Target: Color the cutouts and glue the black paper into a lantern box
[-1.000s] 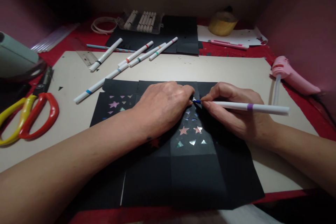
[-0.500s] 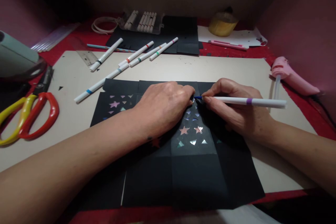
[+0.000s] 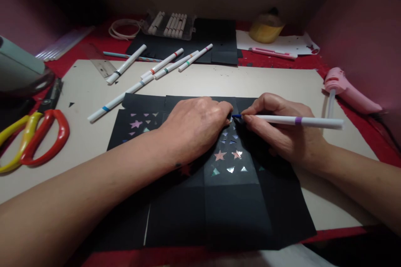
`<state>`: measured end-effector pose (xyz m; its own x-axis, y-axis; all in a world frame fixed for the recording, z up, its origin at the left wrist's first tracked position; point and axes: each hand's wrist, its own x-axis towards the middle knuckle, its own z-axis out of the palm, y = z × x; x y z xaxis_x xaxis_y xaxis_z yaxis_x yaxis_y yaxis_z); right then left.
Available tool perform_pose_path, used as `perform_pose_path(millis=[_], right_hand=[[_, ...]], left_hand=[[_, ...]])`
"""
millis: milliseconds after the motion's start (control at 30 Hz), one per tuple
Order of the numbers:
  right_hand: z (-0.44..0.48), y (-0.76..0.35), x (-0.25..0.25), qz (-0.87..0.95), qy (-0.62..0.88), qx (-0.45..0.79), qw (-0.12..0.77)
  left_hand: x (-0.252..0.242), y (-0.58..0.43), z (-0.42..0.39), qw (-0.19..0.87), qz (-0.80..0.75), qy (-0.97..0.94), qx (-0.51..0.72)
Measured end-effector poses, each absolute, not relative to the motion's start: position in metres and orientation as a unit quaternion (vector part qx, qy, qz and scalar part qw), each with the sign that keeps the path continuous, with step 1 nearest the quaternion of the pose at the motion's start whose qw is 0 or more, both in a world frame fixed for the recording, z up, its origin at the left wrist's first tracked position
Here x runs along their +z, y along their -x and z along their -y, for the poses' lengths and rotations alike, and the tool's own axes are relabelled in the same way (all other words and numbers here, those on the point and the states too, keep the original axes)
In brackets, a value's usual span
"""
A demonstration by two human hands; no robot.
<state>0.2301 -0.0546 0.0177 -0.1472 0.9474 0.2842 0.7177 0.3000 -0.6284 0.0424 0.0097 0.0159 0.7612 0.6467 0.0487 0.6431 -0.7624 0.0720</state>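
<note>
My right hand (image 3: 282, 129) pinches a white marker (image 3: 319, 122) with a purple band near its blue-tipped end. The tip points left and meets the black card (image 3: 238, 212) close to my left fingers. My left hand (image 3: 202, 127) rests on the card with its fingers curled under; what they hold, if anything, is hidden. Cut-out triangles and stars in the folded card show a shiny clear backing, some coloured pink, blue and green. A pink star (image 3: 219, 155) sits below my left fingers. My left hand and forearm cover part of the pattern.
Loose white markers (image 3: 125, 96) and a ruler (image 3: 100, 64) lie beyond the card on the pale board (image 3: 266, 81). Scissors (image 3: 45, 137) are at left, a pink glue gun (image 3: 347, 89) at right. A marker case (image 3: 180, 35) and yellow bottle (image 3: 266, 27) stand behind.
Both hands stay in nearly the same place. The marker's rear end has shifted very slightly to the right; the card lies as before.
</note>
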Motion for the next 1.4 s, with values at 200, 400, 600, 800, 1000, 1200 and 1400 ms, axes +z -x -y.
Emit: perform_pose_path(millis=[200,400,600,800,1000,1200,1400], right_hand=[[0.0527,-0.2303,0.0149,0.746,0.542,0.183,0.342],[0.0533,-0.2298,0.0154,0.743,0.552,0.172,0.336],[0.0544,-0.2287,0.0169,0.744,0.554,0.172,0.332],[0.0545,-0.2298,0.0160,0.745,0.551,0.185,0.328],[0.0537,-0.2331,0.0087,0.762,0.523,0.157,0.349],[0.0565,-0.2330,0.0084,0.771,0.523,0.132,0.339],[0.0576,-0.2340,0.0076,0.771,0.526,0.129,0.336]], left_hand=[[0.0151,-0.0417,-0.0088,0.029,-0.346,-0.937,0.040],[0.0138,-0.0411,-0.0100,0.032,-0.343,-0.938,0.041],[0.0142,-0.0413,-0.0103,0.025,-0.340,-0.939,0.044],[0.0159,-0.0411,-0.0099,0.034,-0.345,-0.937,0.031],[0.0176,-0.0417,-0.0108,0.041,-0.342,-0.938,0.028],[0.0153,-0.0388,-0.0114,0.035,-0.338,-0.940,0.032],[0.0151,-0.0384,-0.0113,0.036,-0.334,-0.941,0.034]])
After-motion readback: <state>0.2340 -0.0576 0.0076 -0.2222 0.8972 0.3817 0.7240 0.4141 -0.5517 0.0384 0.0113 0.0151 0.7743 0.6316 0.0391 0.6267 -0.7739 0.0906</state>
